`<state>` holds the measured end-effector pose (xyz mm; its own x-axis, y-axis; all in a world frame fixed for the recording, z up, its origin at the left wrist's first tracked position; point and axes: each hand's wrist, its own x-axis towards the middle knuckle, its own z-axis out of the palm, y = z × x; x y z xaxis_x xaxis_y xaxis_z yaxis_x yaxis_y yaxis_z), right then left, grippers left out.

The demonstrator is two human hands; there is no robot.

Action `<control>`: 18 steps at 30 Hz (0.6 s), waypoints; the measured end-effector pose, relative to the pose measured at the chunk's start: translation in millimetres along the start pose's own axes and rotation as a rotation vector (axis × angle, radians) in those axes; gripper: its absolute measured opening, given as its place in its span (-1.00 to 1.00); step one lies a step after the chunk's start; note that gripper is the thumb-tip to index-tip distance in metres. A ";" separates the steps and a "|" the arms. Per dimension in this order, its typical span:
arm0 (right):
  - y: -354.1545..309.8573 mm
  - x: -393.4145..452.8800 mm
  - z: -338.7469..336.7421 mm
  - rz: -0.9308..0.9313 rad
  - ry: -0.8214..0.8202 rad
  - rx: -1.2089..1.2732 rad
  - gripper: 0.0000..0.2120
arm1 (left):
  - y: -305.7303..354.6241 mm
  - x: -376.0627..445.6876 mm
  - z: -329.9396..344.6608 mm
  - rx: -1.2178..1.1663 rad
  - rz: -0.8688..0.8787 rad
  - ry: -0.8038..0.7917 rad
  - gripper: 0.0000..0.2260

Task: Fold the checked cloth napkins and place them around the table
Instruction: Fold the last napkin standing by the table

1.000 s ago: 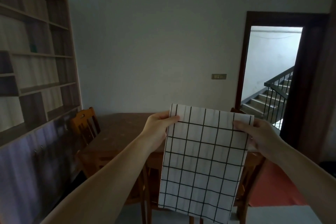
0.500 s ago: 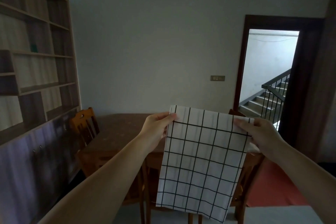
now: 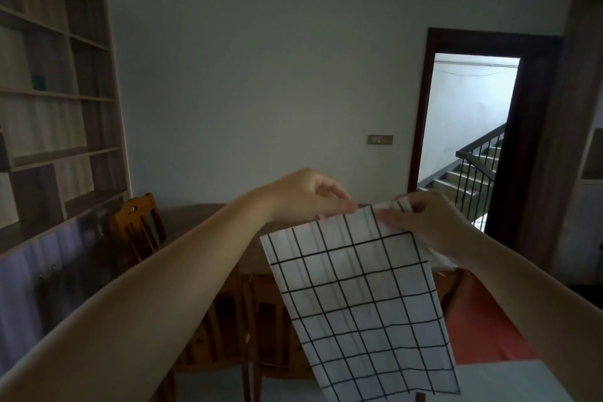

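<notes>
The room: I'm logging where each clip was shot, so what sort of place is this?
Probably a home dining room: a wooden table with wooden chairs, a built-in shelf unit, and a doorway onto a stairwell.

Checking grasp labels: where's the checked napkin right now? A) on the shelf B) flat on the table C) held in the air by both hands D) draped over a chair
C: both the left hand and right hand pinch the top of the checked napkin, which hangs in front of the table.
</notes>
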<state>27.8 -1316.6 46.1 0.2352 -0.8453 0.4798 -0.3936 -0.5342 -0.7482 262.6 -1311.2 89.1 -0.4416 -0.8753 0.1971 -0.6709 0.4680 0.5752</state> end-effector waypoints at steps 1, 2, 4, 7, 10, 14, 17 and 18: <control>-4.3 0.6 2.4 0.001 -0.011 -0.024 -0.72 | 6.7 3.7 2.0 0.057 0.008 -0.012 -0.67; -7.2 1.9 3.8 0.011 -0.011 -0.038 -0.67 | 10.7 8.2 4.5 0.097 0.016 -0.021 -0.70; -7.7 4.6 2.8 0.025 0.006 -0.047 -0.63 | 11.8 17.0 8.2 0.129 0.034 -0.017 -0.78; 1.5 5.4 -3.6 0.040 -0.020 -0.108 -0.81 | 5.7 25.9 3.3 0.119 0.066 0.065 -0.82; 9.9 -2.3 -8.0 0.035 -0.126 -0.078 -0.70 | -0.9 28.8 -9.5 0.125 0.054 0.128 -0.80; 18.2 2.7 -8.6 0.064 -0.156 -0.063 -0.73 | 3.0 31.2 -6.5 0.093 0.050 0.033 -0.65; 20.1 10.9 -5.8 0.046 -0.177 -0.058 -0.72 | 10.4 41.7 4.1 0.083 0.136 0.053 -0.82; 20.2 13.4 -5.8 0.039 -0.188 -0.042 -0.69 | 10.4 46.5 6.3 0.077 0.163 0.076 -0.74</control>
<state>17.8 -1338.7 40.1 0.3799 -0.8547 0.3539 -0.4416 -0.5037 -0.7425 231.3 -1346.2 99.2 -0.5036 -0.7925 0.3440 -0.6391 0.6096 0.4690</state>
